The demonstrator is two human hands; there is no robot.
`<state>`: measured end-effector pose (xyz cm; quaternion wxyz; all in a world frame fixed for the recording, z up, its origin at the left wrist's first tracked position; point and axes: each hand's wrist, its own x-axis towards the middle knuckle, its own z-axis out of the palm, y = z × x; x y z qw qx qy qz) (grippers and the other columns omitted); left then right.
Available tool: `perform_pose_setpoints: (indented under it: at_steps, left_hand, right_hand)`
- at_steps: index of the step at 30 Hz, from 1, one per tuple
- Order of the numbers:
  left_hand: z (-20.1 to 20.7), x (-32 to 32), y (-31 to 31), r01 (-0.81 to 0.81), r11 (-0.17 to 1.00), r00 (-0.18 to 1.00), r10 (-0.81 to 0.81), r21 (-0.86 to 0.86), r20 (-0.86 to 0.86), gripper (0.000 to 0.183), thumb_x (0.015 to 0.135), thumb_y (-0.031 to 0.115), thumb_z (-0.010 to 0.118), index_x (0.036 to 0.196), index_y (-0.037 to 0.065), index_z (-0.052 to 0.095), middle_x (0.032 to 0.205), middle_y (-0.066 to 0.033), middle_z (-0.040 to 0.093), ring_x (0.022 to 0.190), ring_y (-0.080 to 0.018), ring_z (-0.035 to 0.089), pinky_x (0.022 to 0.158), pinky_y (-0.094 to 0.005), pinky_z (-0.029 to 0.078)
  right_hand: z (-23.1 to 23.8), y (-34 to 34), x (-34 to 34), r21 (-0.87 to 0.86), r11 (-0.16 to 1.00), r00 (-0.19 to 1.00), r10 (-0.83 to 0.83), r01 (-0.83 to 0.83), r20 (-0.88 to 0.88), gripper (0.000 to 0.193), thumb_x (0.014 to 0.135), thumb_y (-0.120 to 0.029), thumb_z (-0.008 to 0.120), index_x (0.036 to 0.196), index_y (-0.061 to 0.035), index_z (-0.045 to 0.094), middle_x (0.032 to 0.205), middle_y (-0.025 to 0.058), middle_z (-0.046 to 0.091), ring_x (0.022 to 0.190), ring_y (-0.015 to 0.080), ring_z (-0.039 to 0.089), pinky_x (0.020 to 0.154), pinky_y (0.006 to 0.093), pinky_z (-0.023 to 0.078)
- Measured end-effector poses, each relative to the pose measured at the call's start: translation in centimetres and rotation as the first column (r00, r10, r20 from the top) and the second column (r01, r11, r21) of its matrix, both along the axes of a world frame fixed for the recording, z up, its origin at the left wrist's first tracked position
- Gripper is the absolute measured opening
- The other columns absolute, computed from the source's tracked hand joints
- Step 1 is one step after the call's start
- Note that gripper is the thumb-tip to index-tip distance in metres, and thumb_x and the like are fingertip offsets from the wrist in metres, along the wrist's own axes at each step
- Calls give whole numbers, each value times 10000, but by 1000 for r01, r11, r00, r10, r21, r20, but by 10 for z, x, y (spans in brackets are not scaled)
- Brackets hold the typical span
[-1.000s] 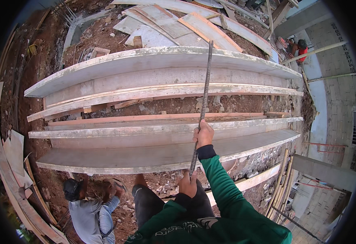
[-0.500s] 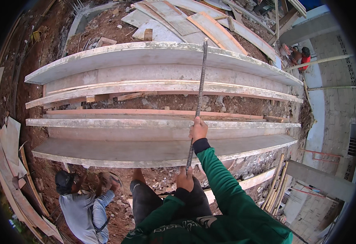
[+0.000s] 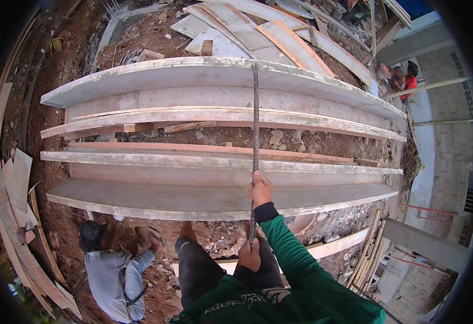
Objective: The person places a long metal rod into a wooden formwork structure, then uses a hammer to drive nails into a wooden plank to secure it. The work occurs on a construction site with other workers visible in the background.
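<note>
A long ribbed steel rebar (image 3: 256,124) runs away from my body across the wooden beam forms. My right hand (image 3: 260,190) is closed around it above the nearest form, arm stretched forward. Lower down, my left hand (image 3: 249,256) grips the bar's near end, close to my legs. The bar's far end reaches the top edge of the farthest form board (image 3: 161,63); whether it touches there I cannot tell. Beneath my right hand lies the near form's wide grey panel (image 3: 139,197). Between the two forms, bare soil and stones show.
A crouching co-worker (image 3: 109,270) in a grey shirt is at my left. Another person in red (image 3: 410,82) is at the far right. Plywood sheets (image 3: 225,35) lie beyond the forms. Bamboo poles (image 3: 367,248) lean at the right, and planks (image 3: 9,216) line the left.
The rebar's far end has swung left, so the bar now runs nearly straight ahead. Both hands have come slightly nearer my body, still holding it.
</note>
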<state>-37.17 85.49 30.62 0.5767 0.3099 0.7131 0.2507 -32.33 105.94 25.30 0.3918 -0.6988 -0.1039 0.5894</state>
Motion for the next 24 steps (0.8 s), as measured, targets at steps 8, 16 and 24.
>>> perform_pose_setpoints:
  at_steps: [8, 16, 24]
  left_hand:
    - [-73, 2, 59, 4, 1000, 917, -13, 24, 399, 390, 980, 362, 525, 738, 57, 518, 558, 15, 436, 447, -102, 418, 427, -275, 328]
    - [10, -59, 54, -238, 916, 705, 391, -322, 592, 385, 992, 369, 505, 699, 120, 478, 524, 77, 361, 380, -40, 331, 348, -219, 236]
    - [29, -65, 69, -154, 922, 720, 350, -355, 599, 415, 981, 420, 508, 708, 108, 497, 525, 72, 372, 378, -40, 325, 347, -222, 243]
  right_hand:
    - [-58, 68, 60, 180, 960, 676, 11, -213, 737, 254, 957, -269, 542, 967, -23, 604, 576, 116, 548, 436, 271, 510, 406, 399, 401]
    - [-17, 42, -35, -13, 886, 442, 244, -464, 863, 279, 932, -209, 514, 1006, 46, 600, 803, 311, 626, 807, 483, 610, 695, 521, 465]
    - [-10, 50, -21, 100, 909, 591, 176, -404, 787, 258, 926, -210, 549, 1006, 16, 642, 819, 282, 637, 783, 461, 614, 679, 482, 476]
